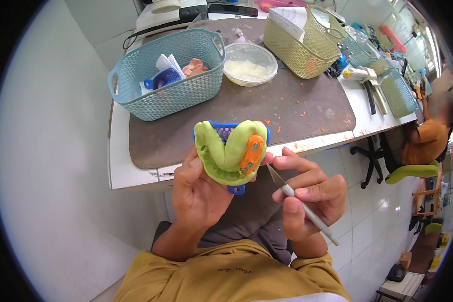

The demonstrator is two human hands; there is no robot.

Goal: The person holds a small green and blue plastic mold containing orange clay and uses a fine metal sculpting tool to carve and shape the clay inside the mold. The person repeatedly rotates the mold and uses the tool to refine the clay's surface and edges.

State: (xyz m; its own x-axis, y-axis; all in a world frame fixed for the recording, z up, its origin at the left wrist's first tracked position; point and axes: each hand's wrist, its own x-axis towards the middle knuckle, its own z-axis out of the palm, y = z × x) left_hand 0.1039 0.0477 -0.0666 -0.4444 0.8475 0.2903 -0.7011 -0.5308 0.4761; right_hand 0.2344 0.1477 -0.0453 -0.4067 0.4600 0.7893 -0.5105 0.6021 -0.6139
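Note:
My left hand [199, 194] is closed on a dental impression [219, 160], which it holds up over the table's front edge. Green material fills a blue perforated tray [226, 132], with a row of tooth hollows along the near curve. On its right side sits an orange patch [251, 156] with small greenish spots. A craft knife [307, 211] with a silver handle is gripped by my right hand [312, 194], its blade pointing up and left toward the impression's right edge. A fingertip of the right hand is close to that edge; whether they touch I cannot tell.
A blue basket [166, 103] at the back left holds another blue tray, paper and pinkish material. Beside it stands a round clear tub [250, 64]. A yellowish basket [299, 53] is behind. Orange crumbs lie on the brown mat [307, 108]. A person [433, 133] sits far right.

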